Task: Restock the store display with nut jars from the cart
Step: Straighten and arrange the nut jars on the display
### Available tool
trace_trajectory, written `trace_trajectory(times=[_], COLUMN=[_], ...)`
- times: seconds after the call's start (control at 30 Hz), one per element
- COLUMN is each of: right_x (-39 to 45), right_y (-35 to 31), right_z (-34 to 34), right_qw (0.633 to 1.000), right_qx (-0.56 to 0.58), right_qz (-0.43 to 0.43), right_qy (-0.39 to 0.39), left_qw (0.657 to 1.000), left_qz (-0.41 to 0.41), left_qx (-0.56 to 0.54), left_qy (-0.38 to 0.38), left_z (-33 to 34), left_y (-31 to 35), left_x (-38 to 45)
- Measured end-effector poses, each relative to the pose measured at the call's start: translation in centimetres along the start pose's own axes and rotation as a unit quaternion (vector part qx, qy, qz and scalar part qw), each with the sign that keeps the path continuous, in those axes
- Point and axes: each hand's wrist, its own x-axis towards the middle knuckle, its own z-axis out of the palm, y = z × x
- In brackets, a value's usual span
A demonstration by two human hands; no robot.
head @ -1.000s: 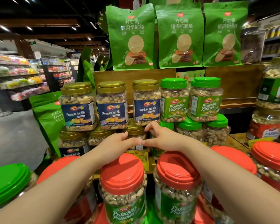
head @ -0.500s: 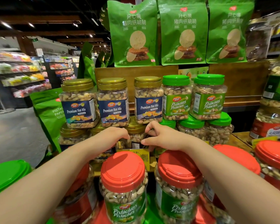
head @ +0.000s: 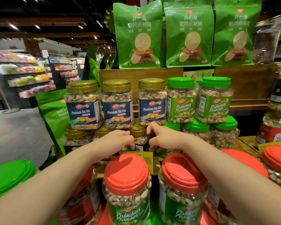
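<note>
Head view: a left hand (head: 118,140) and a right hand (head: 162,138) gripped a gold-lidded nut jar (head: 139,135) between them, fingers curled round its sides, on the display's lower row.

1 head-worn camera looks forward and down (close, wide-angle) at the stacked jar display (head: 117,109).

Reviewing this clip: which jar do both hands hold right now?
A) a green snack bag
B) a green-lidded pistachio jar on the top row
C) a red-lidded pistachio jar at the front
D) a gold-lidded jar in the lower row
D: the left hand and right hand curl round the sides of the gold-lidded jar beneath the Premium Nut Mix row.
</note>
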Motion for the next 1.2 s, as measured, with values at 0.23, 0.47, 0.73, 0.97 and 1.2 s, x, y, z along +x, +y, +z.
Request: trace_trajectory(times=[0.23,0.47,0.73,0.97,1.2], right_x=[-0.2,-0.9,-0.7,-2.4,-2.3], right_y=[0.3,0.6,0.5,0.7,1.0], right_z=[-0.7,-1.4,-0.9,-1.5,-0.9], right_qw=[1.000,1.000,0.996,0.997,0.999], right_qx=[-0.007,-0.006,-0.092,-0.072,-0.025], right_qz=[0.003,0.008,0.007,-0.012,-0.017], right_qy=[-0.017,0.003,0.002,-0.006,0.014], left_qw=[0.999,0.998,0.994,0.982,0.982], left_qz=[-0.004,-0.020,-0.009,-0.023,-0.021], left_qx=[-0.036,-0.067,-0.111,-0.185,-0.187], left_qy=[0.001,0.011,-0.005,-0.010,-0.022], left_z=[-0.1,-0.1,0.9,0.6,0.6], left_y=[-0.4,-0.2,-0.5,-1.9,-1.8], left_x=[0.6,0.7,1.1,2.2,1.7])
